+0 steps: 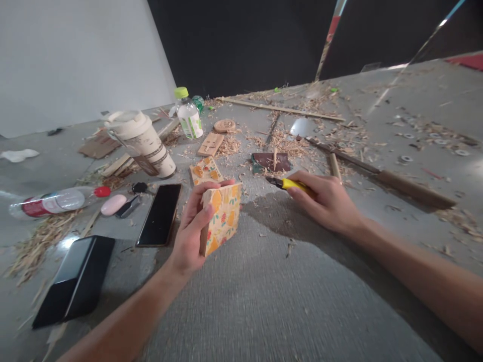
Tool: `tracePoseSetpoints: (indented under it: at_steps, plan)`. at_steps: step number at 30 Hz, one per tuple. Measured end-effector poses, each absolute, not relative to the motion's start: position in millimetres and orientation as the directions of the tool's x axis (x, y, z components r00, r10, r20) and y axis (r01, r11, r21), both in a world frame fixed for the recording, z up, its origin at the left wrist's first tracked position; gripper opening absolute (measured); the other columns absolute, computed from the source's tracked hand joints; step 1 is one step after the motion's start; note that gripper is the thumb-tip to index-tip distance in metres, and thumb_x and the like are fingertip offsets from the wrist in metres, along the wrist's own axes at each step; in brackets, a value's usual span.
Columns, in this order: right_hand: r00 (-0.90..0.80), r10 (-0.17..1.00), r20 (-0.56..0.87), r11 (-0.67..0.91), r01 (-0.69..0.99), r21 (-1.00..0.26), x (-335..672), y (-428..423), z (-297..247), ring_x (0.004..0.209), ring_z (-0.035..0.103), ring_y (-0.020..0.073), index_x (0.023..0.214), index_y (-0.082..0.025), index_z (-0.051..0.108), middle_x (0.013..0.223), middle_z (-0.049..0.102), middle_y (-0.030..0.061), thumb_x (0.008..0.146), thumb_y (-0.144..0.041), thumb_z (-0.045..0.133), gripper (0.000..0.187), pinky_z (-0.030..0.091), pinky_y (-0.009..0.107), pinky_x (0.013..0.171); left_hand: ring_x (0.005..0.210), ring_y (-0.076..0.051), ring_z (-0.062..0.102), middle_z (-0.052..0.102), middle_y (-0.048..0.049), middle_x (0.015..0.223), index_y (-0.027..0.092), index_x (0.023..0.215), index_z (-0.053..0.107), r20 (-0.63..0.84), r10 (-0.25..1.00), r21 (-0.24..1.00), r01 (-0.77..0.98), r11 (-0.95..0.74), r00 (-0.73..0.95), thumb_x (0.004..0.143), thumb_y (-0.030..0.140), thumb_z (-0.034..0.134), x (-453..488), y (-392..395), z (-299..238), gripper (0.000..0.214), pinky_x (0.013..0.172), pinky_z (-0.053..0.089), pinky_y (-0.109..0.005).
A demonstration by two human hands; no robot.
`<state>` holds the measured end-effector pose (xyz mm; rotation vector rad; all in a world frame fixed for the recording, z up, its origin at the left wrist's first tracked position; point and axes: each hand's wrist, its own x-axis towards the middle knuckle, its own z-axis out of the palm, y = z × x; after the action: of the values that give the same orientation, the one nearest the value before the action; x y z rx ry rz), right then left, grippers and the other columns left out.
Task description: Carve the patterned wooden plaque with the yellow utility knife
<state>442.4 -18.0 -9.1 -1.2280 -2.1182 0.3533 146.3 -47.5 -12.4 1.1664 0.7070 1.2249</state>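
Note:
My left hand (191, 229) is closed around a small wooden block (222, 217) covered in an orange fruit and flower print, held upright just above the grey table (271, 301). My right hand (326, 201) rests on the table to the right, fingers closed on a yellow-handled cutter (287, 184) whose dark tip points left. A second printed block (206, 170) lies flat on the table just behind the held one.
A black phone (160, 213) and a black case (75, 281) lie left. Behind them are a lying bottle (56, 201), a paper cup (143, 143), a green-capped bottle (187, 116), carved wood pieces (211, 144), a dark leather scrap (271, 162), a long wooden-handled tool (396, 183) and shavings.

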Motion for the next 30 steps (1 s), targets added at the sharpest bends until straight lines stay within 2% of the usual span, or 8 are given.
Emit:
tracePoseSetpoints:
  at_steps: [6, 9, 13, 17, 23, 30]
  plan:
    - [-0.359, 0.849, 0.388, 0.523, 0.677, -0.517, 444.1, -17.2, -12.1, 0.06, 0.056, 0.0161, 0.103, -0.024, 0.067, 0.073, 0.064, -0.0001, 0.111, -0.047, 0.051, 0.029, 0.04, 0.034, 0.06, 0.139, -0.031, 0.062, 0.067, -0.0026, 0.152, 0.037, 0.125, 0.059, 0.169, 0.955, 0.927, -0.368, -0.07, 0.243, 0.1, 0.043, 0.067, 146.8, -49.5, -13.0, 0.027, 0.117, 0.05, -0.06]
    - [-0.368, 0.845, 0.388, 0.531, 0.668, -0.522, 443.9, -17.4, -12.3, 0.062, 0.057, 0.0158, 0.103, -0.023, 0.067, 0.076, 0.066, 0.0004, 0.111, -0.046, 0.051, 0.029, 0.04, 0.033, 0.061, 0.143, -0.03, 0.058, 0.067, -0.0019, 0.149, 0.036, 0.126, 0.064, 0.284, 0.938, 0.921, -0.327, -0.209, 0.198, 0.1, 0.039, 0.066, 146.1, -48.9, -16.6, 0.027, 0.122, 0.044, -0.057]
    - [-0.376, 0.84, 0.393, 0.539, 0.666, -0.515, 443.1, -18.0, -10.1, 0.061, 0.055, 0.0152, 0.1, -0.023, 0.066, 0.074, 0.063, -0.0002, 0.11, -0.045, 0.053, 0.028, 0.039, 0.033, 0.059, 0.148, -0.032, 0.051, 0.062, -0.0042, 0.15, 0.033, 0.134, 0.066, 0.408, 0.892, 0.909, -0.178, -0.377, 0.197, 0.096, 0.037, 0.068, 144.4, -47.3, -18.5, 0.038, 0.128, 0.037, -0.052]
    - [-0.379, 0.838, 0.392, 0.542, 0.659, -0.522, 442.5, -18.5, -8.5, 0.06, 0.055, 0.0157, 0.099, -0.023, 0.067, 0.072, 0.063, -0.0002, 0.11, -0.047, 0.053, 0.029, 0.039, 0.033, 0.059, 0.151, -0.036, 0.046, 0.06, -0.0061, 0.151, 0.03, 0.135, 0.068, 0.412, 0.875, 0.907, -0.02, -0.421, 0.253, 0.095, 0.041, 0.066, 143.4, -48.3, -14.4, 0.041, 0.128, 0.035, -0.054]
    - [-0.384, 0.845, 0.373, 0.533, 0.664, -0.525, 443.8, -18.3, -10.9, 0.062, 0.057, 0.0166, 0.1, -0.023, 0.067, 0.075, 0.066, 0.0013, 0.109, -0.049, 0.053, 0.031, 0.04, 0.034, 0.06, 0.155, -0.04, 0.04, 0.053, -0.0059, 0.161, 0.034, 0.144, 0.063, 0.348, 0.882, 0.916, 0.084, -0.392, 0.318, 0.087, 0.039, 0.071, 141.8, -50.7, -13.7, 0.058, 0.121, 0.045, -0.057]
    - [-0.401, 0.83, 0.388, 0.556, 0.652, -0.516, 444.0, -19.2, -9.1, 0.06, 0.055, 0.0152, 0.1, -0.023, 0.067, 0.074, 0.063, 0.0, 0.11, -0.047, 0.052, 0.03, 0.039, 0.032, 0.059, 0.135, -0.037, 0.054, 0.057, -0.0086, 0.148, 0.034, 0.15, 0.053, 0.294, 0.876, 0.923, 0.126, -0.365, 0.382, 0.081, 0.04, 0.078, 142.3, -53.1, -15.3, 0.074, 0.118, 0.044, -0.058]
